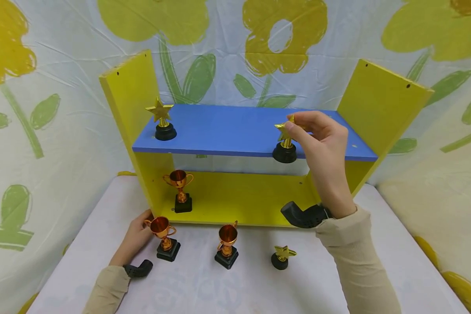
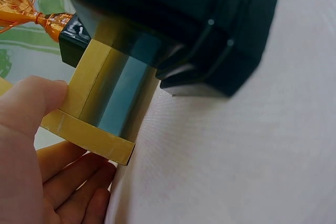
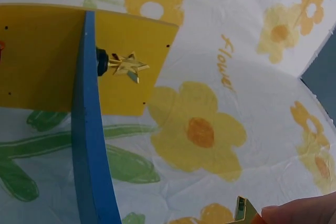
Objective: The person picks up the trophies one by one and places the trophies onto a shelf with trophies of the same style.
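My right hand (image 1: pixel 325 148) pinches a gold star trophy (image 1: pixel 284 153) by its star, thumb and fingertips together. Its round black base overlaps the front edge of the blue shelf board (image 1: pixel 227 128) in the head view. Only a gold point (image 3: pixel 241 209) and a fingertip (image 3: pixel 299 211) show low in the right wrist view. Down at the lower left corner of the yellow-and-blue shelf unit (image 1: pixel 129 109), my left hand (image 1: pixel 137 233) grips the yellow side panel (image 2: pixel 89 135), thumb on one side and fingers on the other. A copper cup trophy (image 1: pixel 168 250) stands right beside that hand.
Another gold star trophy (image 1: pixel 165 131) stands at the blue board's left end. Below it, a copper cup trophy (image 1: pixel 183 204) is on the yellow bottom board (image 1: pixel 239 196). In front, a cup trophy (image 1: pixel 226 258) and a small star trophy (image 1: pixel 279 261) stand on the white-covered table (image 1: pixel 204 292).
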{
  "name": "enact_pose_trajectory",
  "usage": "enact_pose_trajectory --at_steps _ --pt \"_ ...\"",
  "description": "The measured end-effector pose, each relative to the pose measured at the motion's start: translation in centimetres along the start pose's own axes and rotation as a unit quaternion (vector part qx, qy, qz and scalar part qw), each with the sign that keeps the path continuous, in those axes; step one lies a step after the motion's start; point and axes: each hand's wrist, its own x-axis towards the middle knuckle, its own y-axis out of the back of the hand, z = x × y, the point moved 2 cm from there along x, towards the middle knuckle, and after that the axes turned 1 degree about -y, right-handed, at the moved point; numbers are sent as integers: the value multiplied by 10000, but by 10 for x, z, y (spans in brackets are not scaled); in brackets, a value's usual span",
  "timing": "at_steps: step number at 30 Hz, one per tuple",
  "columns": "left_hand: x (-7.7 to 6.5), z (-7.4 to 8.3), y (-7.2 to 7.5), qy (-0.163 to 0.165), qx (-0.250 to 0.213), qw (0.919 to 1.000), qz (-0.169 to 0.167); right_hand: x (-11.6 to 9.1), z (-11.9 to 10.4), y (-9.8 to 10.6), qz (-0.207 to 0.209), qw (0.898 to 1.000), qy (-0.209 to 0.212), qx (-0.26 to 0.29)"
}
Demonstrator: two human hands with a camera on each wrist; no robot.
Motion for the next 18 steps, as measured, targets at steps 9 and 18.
enact_pose_trajectory --at_steps 9,18 --pt "1 -2 -1 21 5 10000 -41 11 -3 -13 -27 9998 49 181" --pt "0 -1 -1 -6 15 10000 1 23 -1 -29 -25 9999 -73 138"
